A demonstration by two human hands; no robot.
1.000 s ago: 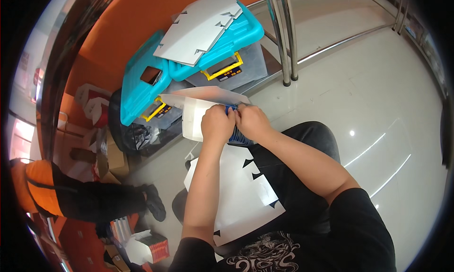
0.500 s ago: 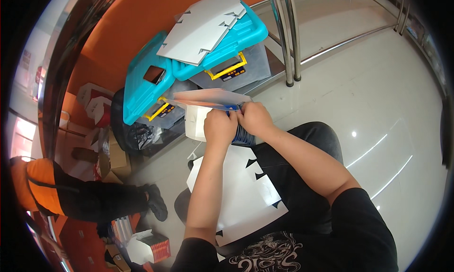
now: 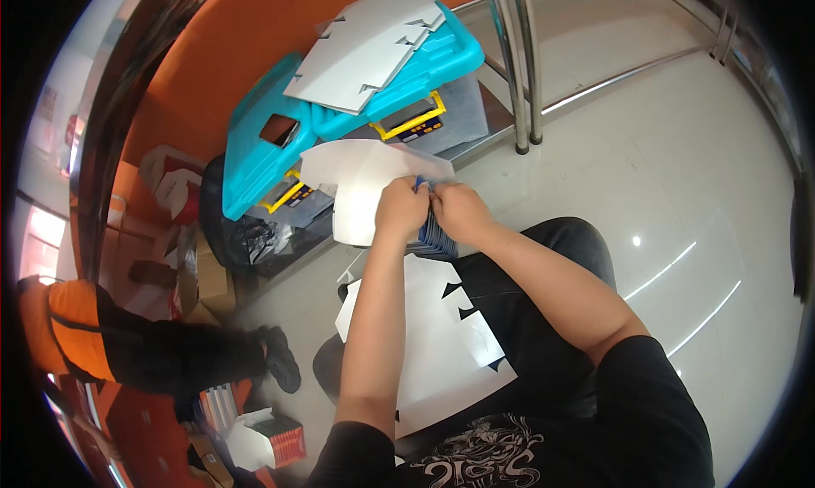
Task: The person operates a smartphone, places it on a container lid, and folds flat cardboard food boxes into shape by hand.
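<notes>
Blue-edged stack is on your side of the teal-lidded bin. Your left hand and right hand pinch its far end, fingers curled closed; the white card extends nearer the bin.

Your hands: two, left hand and right hand. One blue layered stack under them, layers too fine to count. White panel by your left: at least one. White lap sheet: one showing. Sheets on lid: at least two. Teal lids: two. Yellow handles: two. Other person: one.
</notes>
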